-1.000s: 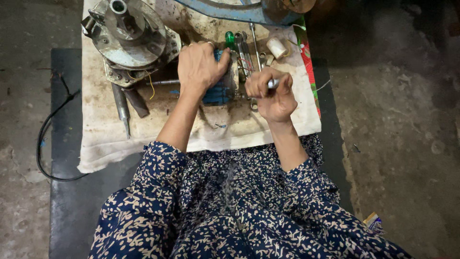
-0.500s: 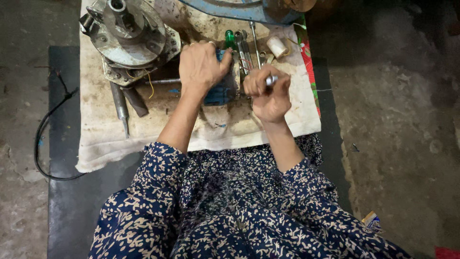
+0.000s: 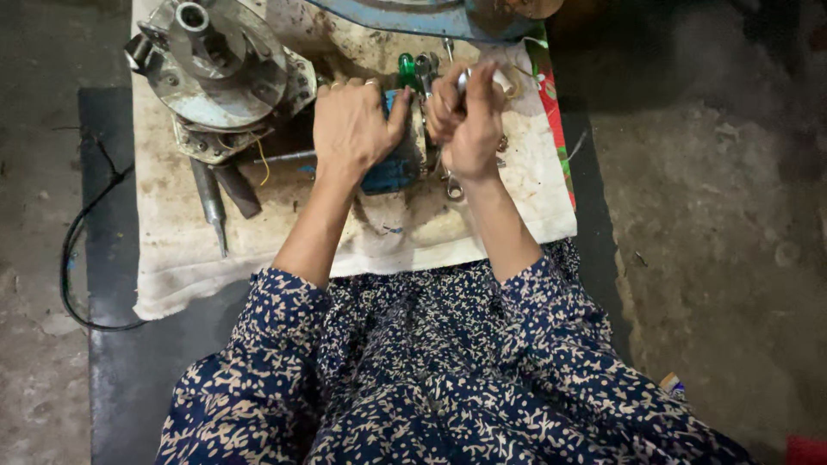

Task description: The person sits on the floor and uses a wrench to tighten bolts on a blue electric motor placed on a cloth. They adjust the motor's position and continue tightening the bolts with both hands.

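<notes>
My left hand [image 3: 351, 127] lies over a blue machine part [image 3: 389, 169] on the stained white cloth [image 3: 413, 241] and grips it from above. My right hand [image 3: 469, 120] is closed around a thin metal tool [image 3: 463, 81] whose light tip sticks out above the fist, right beside the blue part. A green-handled screwdriver [image 3: 406, 67] lies just beyond the two hands, and wrenches [image 3: 451, 184] lie partly under my right hand.
A round grey metal housing with a hub [image 3: 214, 60] stands at the cloth's far left, with a steel punch [image 3: 210, 203] and a dark bar [image 3: 236, 189] in front of it. A blue casing [image 3: 413, 17] sits at the far edge. A black cable [image 3: 77, 250] curves along the floor, left.
My right hand has moved up and towards the blue part, turning the tool more upright. My left hand has stayed on the blue part.
</notes>
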